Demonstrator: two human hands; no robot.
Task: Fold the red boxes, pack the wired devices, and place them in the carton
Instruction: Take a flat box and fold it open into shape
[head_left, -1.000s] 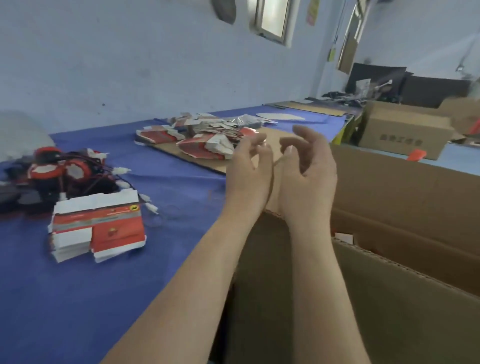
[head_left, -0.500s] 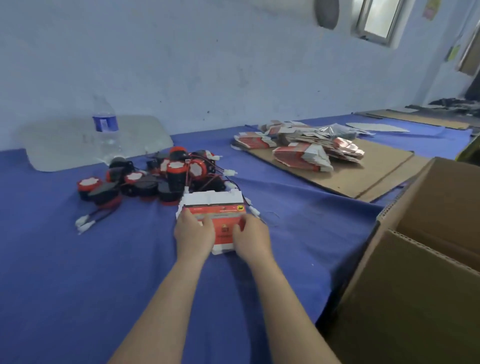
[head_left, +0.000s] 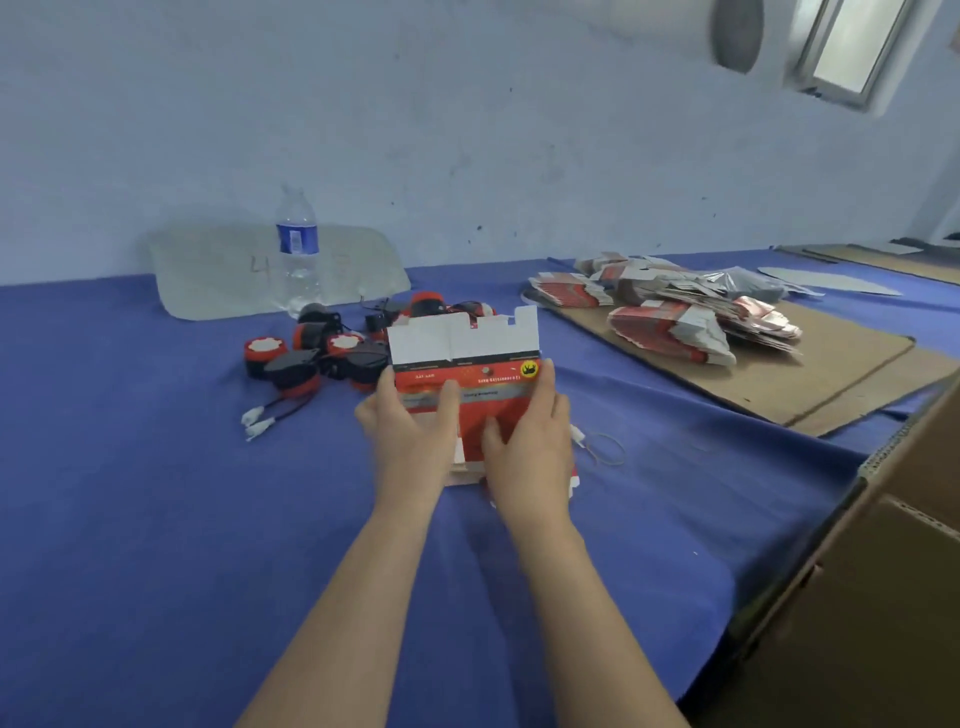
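A flat red box (head_left: 483, 379) with white flaps at its top is lifted at the middle of the blue table. My left hand (head_left: 410, 436) grips its left side, thumb across the front. My right hand (head_left: 524, 441) grips its right side. Under my hands a small stack of flat red boxes (head_left: 462, 474) lies on the cloth. Behind the box sits a pile of red and black wired devices (head_left: 322, 358) with white plugs (head_left: 257, 422). The brown carton (head_left: 883, 561) stands at the right edge.
A water bottle (head_left: 297, 249) stands by the back wall on a pale sheet (head_left: 218, 270). At the back right, more flat red boxes (head_left: 670, 312) lie heaped on a cardboard sheet (head_left: 810, 374). A rubber band (head_left: 605, 449) lies right of my hands.
My hands went from above the carton to the stack of flat boxes, then raised the top flat box off it. The view swung left toward the devices.
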